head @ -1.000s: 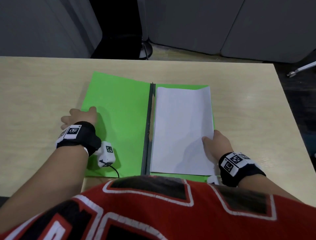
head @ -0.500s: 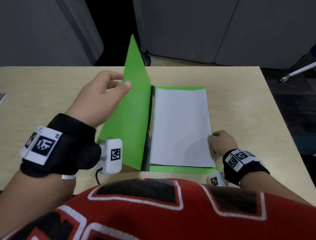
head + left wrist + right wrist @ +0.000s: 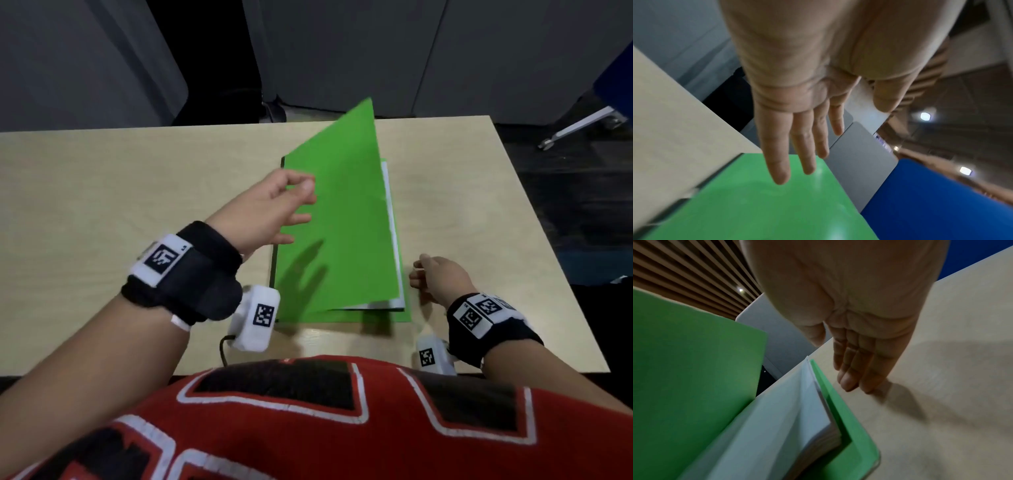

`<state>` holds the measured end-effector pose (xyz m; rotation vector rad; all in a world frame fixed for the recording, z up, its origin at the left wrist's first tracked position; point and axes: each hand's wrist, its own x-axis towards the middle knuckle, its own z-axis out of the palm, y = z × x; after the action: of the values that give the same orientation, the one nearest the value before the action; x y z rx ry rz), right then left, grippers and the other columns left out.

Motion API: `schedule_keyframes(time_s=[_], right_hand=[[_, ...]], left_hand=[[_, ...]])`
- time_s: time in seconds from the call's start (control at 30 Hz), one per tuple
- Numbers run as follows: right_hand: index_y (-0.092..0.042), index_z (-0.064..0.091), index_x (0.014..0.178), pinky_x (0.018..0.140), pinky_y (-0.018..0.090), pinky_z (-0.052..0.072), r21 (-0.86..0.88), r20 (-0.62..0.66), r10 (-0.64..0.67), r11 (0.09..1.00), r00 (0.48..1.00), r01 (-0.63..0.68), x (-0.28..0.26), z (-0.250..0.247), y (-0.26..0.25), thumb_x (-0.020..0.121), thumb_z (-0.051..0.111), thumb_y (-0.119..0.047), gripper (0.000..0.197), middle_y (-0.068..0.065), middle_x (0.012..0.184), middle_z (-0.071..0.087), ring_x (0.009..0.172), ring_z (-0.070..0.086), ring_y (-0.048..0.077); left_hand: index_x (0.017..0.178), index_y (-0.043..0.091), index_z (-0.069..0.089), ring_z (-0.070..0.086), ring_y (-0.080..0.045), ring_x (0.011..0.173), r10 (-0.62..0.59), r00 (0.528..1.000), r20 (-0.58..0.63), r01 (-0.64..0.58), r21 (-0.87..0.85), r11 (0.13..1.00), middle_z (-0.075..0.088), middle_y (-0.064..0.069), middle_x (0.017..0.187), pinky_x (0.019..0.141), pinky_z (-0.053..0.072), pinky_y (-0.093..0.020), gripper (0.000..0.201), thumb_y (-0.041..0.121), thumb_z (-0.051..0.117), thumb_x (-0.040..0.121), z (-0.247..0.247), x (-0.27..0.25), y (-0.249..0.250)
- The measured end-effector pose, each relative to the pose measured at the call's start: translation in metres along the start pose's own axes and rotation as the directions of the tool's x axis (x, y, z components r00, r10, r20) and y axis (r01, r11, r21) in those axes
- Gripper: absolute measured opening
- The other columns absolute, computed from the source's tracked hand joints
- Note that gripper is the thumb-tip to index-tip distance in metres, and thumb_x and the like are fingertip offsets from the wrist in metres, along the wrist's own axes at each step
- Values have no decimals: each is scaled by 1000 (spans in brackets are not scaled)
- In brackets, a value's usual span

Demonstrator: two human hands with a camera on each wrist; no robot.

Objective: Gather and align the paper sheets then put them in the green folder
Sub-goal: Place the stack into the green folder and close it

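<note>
The green folder (image 3: pixel 342 222) lies on the table (image 3: pixel 137 205). Its top cover is tilted low over the right half, with a gap left along the right edge. White paper sheets (image 3: pixel 396 253) lie inside; in the right wrist view the stack (image 3: pixel 777 426) shows between the raised cover and the lower cover (image 3: pixel 849 426). My left hand (image 3: pixel 270 212) hovers by the spine with fingers spread, and its straight fingers (image 3: pixel 797 146) are over the cover, holding nothing. My right hand (image 3: pixel 435 277) rests on the table just right of the folder, its fingertips (image 3: pixel 857 381) touching the wood.
The table's right edge (image 3: pixel 548 240) lies a hand's width beyond my right hand. Grey panels (image 3: pixel 342 51) stand behind the far edge, and a metal chair leg (image 3: pixel 582 126) shows on the floor at back right. A blue surface (image 3: pixel 941 203) appears in the left wrist view.
The left cover was lifted off the table, swung up and over to the right, and now hangs low over the papers. My left hand let go of it. My right hand slid off the sheets onto the table.
</note>
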<state>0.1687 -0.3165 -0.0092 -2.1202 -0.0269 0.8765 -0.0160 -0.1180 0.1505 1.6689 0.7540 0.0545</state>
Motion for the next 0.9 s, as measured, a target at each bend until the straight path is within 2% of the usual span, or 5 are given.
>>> schedule_keyframes(time_s=[0.23,0.4,0.53,0.63,0.9], right_hand=[[-10,60,98,87,51,55,-79,10,-61,995,998,62,-10,-1,-5,97,31,-53,52,14,99,70,94,67,32],[-1,65,103,84,44,54,-408,87,-142,898,986,165,-3,8,-12,93,41,-56,61,17,99,69,93,66,34],[-4,59,86,51,26,32,-609,128,-125,773,984,177,1,11,-19,93,46,-52,51,6,69,57,71,55,26],[-4,61,86,56,27,35,-639,136,-112,750,984,173,8,10,-21,93,48,-49,47,7,73,58,74,56,27],[-4,57,88,54,27,38,-596,146,-77,789,986,150,18,19,-31,91,53,-37,34,5,72,56,69,54,22]], left_hand=[[135,14,43,55,-29,119,-236,961,-145,274,620,736,52,-14,138,96,44,-34,55,44,53,89,3,47,-75],[139,2,36,54,-38,116,-437,854,-281,520,449,727,48,-21,138,94,51,-45,66,38,57,88,4,64,-113],[117,0,55,61,-32,92,-564,793,-231,601,142,787,60,-15,96,86,55,-42,51,34,68,82,6,73,-119],[107,0,59,54,-23,66,-539,817,-205,575,216,789,55,-6,72,72,49,-34,48,38,71,79,4,77,-119],[141,18,31,53,-27,124,-377,921,-96,387,151,909,49,-5,143,107,41,-44,97,45,77,61,-2,80,-127]])
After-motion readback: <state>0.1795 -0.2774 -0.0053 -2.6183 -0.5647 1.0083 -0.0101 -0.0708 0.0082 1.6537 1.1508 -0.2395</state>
